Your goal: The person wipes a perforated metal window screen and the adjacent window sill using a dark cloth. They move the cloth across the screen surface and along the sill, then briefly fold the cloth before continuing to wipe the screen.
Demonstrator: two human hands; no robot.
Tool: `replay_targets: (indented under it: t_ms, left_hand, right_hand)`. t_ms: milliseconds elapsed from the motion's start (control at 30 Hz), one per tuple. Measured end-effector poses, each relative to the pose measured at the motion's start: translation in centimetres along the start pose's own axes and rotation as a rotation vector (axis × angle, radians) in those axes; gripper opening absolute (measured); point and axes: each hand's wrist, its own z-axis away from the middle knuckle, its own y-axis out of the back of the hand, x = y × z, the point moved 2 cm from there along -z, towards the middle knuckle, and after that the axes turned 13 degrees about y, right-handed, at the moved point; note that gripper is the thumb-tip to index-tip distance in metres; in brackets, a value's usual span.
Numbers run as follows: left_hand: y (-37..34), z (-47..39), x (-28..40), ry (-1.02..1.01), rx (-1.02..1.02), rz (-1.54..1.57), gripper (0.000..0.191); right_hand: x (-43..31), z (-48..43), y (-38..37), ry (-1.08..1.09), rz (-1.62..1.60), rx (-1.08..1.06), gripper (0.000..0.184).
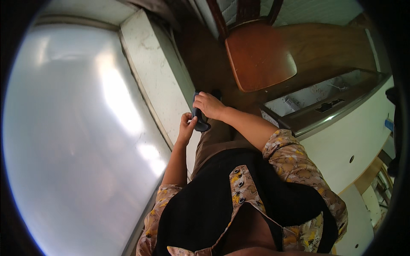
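A small dark blue-grey piece, seemingly fabric (200, 124), is held between both hands in front of my legs. My left hand (188, 125) pinches its left edge between thumb and fingers, near the wider, curved lower end. My right hand (207, 104) grips the narrow upper end from above, its fingers bent over the piece. What the piece is exactly, I cannot tell. Part of it is hidden behind the fingers.
A whitish ledge (153, 64) and a large, bright glossy panel (80, 121) lie on the left. Ahead stands a wooden chair with a reddish-brown seat (259, 54). On the right are an open metal-rimmed tray (307, 96) with small things inside and a pale board (346, 144) with a hole.
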Motion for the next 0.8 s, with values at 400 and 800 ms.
replay_targets:
  t_ms: [400, 800]
  left_hand:
    - [5.1, -13.5, 23.2, 0.264, -0.434, 0.278, 0.009]
    - [22.4, -31.0, 43.0, 0.191, -0.255, 0.032, 0.030]
  right_hand:
    - [12.6, -13.1, 15.2, -0.073, -0.018, -0.031, 0.014]
    - [25.1, -38.2, 13.0, -0.142, -0.047, -0.153, 0.017]
